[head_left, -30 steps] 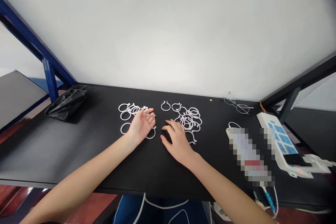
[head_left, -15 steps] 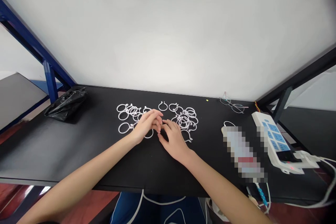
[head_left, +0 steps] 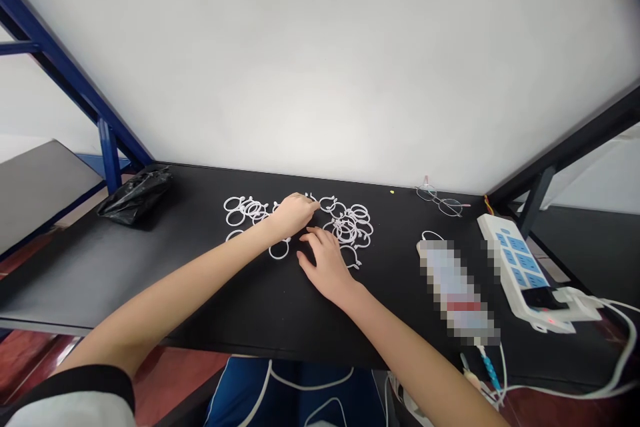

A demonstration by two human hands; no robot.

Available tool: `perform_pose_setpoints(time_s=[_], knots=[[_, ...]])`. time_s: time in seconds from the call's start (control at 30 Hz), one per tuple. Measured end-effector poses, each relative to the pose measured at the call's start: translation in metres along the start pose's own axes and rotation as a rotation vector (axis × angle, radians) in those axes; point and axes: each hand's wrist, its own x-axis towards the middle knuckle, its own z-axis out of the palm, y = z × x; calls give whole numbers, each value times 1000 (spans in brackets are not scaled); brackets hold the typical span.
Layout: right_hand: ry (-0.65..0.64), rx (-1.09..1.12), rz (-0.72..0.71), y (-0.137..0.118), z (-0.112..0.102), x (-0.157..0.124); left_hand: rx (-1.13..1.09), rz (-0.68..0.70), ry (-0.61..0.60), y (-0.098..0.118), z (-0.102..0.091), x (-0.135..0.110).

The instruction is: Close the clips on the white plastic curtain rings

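Thin white open rings with small knobbed ends lie in two groups on the black table (head_left: 210, 300). The left group (head_left: 235, 217) is partly covered by my left forearm; the right group (head_left: 359, 213) overlaps in a loose heap. My left hand (head_left: 295, 211) is at the back between the groups, its fingers curled down over a single white ring (head_left: 312, 196) that shows only in part. Nearer to me, my right hand (head_left: 327, 265) rests beside the right group, fingers bent and apart, with nothing seen in it. One ring (head_left: 279, 249) lies below my left wrist.
A black plastic bag (head_left: 135, 197) sits at the back left. Eyeglasses (head_left: 443, 200), a blurred-out phone (head_left: 455, 287) with a cable and a white power strip (head_left: 517, 270) are on the right. A white wall (head_left: 310, 80) rises behind the table.
My left hand has moved away from beside my right hand, up and to the right, onto the ring at the back. My right hand has stayed nearly in place. The view has shifted slightly.
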Motion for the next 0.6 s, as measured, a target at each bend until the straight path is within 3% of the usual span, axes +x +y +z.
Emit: perform_pose_setpoints(time_s=[0.23,0.4,0.5,0.6], knots=[[8,7,-6,1,1,-1,128,-15,38,-10,-2,9],[29,27,-2,1,2,0,133,62,152,-4,-13,-8],[141,120,-29,1,-3,4,-18,82,278,10,-15,-28],[329,240,-75,3,-12,8,-351,16,316,22,-11,-46]])
